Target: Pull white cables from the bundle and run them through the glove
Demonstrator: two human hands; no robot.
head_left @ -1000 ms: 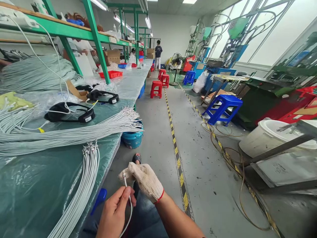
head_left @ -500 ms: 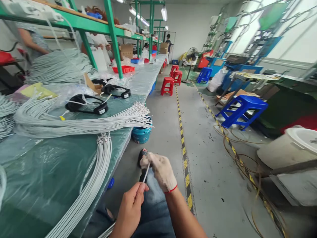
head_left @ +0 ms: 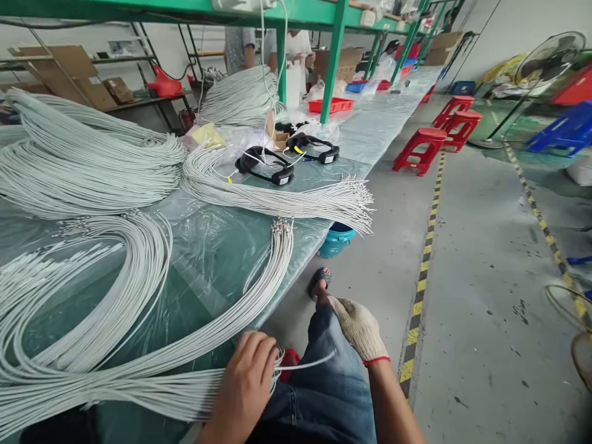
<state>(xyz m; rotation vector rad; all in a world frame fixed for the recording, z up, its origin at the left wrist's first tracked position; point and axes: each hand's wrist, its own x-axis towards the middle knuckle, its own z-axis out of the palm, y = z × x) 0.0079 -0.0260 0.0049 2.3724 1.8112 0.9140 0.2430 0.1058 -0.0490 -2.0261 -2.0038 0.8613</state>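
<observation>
My bare left hand (head_left: 248,379) is closed over the near bundle of thin white cables (head_left: 152,388) at the table edge, fingers curled over the bundle's end. One loose white cable (head_left: 309,364) sticks out to the right from beneath that hand, its tip above my thigh. My right hand (head_left: 358,327), in a cream knitted glove with a red cuff, is by my knee. Its fingers look drawn together and point away; whatever they hold, if anything, is hidden. A second cable bundle (head_left: 259,290) curves along the table just beyond my left hand.
Larger cable heaps (head_left: 87,166) lie at left, and another bundle (head_left: 287,200) overhangs the edge above a blue bucket (head_left: 336,240). Black head straps (head_left: 266,165) rest behind it. A green rack post (head_left: 333,61) rises from the table. Red stools (head_left: 420,151) stand in the aisle.
My view has swung left. My left hand has moved from the cable held between both hands onto the bundle at the table. The gloved hand no longer shows a cable.
</observation>
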